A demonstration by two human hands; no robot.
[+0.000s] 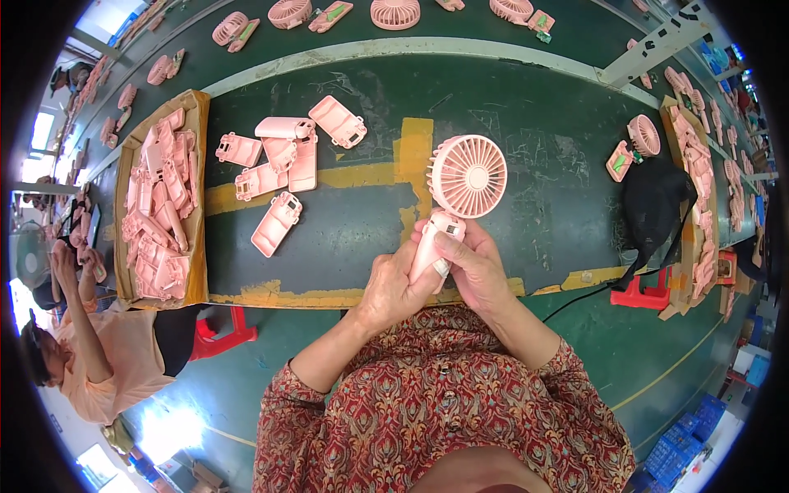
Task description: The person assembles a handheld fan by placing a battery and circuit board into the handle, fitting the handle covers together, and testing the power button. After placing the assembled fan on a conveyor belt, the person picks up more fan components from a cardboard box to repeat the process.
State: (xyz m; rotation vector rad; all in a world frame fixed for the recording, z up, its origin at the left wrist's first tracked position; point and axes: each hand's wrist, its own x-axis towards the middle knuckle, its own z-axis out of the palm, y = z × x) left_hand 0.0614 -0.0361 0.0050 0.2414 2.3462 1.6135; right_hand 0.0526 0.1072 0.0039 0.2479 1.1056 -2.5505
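A pink handheld fan (477,175) is held upright over the near edge of the green table, its round grille pointing away from me. My left hand (393,283) wraps the lower handle from the left. My right hand (477,267) grips the same handle from the right, thumb laid across its front. Something small and whitish shows by the fingers at the handle's lower end; I cannot make out what it is. To the left on the table lie several loose pink handle shells (276,223), some overlapping in a pile.
A cardboard box (202,246) of pink shells stands at the left. Another box (675,131) sits at the right, beside a black bag (655,201). Past a pale rail (411,48), more fan parts (395,13) line a green surface. Another person (107,353) works at far left.
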